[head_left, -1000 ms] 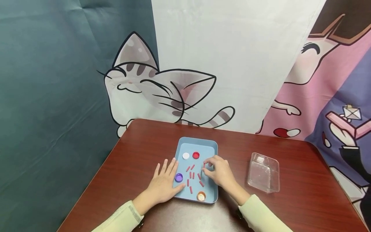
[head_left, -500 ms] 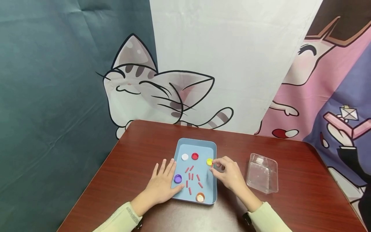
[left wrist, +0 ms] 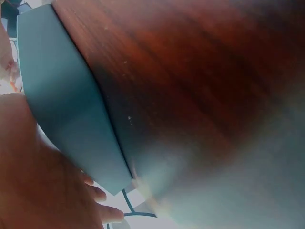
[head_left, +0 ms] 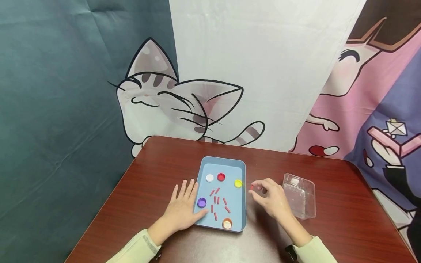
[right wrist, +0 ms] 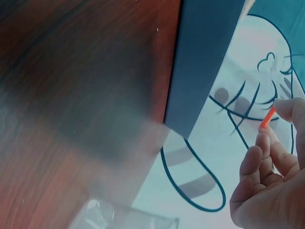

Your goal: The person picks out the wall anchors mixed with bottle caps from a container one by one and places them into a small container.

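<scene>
Sleeves of pale green come in at the near edge, one to each arm. Left hand lies at the left rim of a shallow blue tray, its fingers straight and spread, the thumb reaching over the tray's floor.

Inside the tray's near right corner stands an orange cup; its inside looks pale, and what it holds is too small to tell. Farther in, eight short red sticks lie loose at various angles about the middle of the tray, with a round purple cap beside them by the left wall.

Level with the tray's right side but outside it, the right hand is raised over the worktop, thumb and forefinger pinching one more red stick, which stands nearly upright between the fingertips in the head view.

Toward the far end of the tray are a yellow cap near the right wall, then a red cap and a white cap close together. Right of the tray, partly behind the right hand, a clear plastic box shows glints. Beyond hangs a backdrop with a cartoon cat.
</scene>
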### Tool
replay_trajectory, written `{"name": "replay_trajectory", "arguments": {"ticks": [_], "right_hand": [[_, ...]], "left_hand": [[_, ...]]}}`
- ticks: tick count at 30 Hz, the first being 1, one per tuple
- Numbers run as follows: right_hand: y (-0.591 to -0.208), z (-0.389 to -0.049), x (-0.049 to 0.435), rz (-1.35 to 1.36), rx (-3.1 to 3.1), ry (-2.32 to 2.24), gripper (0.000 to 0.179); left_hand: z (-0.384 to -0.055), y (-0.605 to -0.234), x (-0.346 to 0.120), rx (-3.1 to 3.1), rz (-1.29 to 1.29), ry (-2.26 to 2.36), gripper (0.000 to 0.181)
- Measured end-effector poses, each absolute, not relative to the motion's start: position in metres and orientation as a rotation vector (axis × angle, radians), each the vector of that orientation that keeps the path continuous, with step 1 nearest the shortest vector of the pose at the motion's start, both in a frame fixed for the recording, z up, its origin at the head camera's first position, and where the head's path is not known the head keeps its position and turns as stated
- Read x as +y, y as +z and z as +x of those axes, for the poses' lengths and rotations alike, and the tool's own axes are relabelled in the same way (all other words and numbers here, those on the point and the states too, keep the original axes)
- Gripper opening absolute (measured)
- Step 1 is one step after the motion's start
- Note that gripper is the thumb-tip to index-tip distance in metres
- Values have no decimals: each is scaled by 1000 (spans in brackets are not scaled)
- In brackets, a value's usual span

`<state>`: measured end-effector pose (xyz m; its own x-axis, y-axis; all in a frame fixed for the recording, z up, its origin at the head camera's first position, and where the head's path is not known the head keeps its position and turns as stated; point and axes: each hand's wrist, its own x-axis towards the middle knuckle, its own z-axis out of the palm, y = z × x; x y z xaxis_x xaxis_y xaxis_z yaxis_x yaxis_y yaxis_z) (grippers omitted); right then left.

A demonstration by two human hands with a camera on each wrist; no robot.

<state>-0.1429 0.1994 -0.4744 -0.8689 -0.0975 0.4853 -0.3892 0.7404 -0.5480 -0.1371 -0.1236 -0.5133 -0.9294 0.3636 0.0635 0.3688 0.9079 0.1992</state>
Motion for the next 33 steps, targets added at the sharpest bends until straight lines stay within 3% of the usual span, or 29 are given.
{"name": "replay_trajectory", "arguments": {"ticks": [33], "right_hand": [[-464,-120,256,321,-2438,862,24]], "left_hand": [[-137,-517,-123,-3057,-568,-285,99]]}}
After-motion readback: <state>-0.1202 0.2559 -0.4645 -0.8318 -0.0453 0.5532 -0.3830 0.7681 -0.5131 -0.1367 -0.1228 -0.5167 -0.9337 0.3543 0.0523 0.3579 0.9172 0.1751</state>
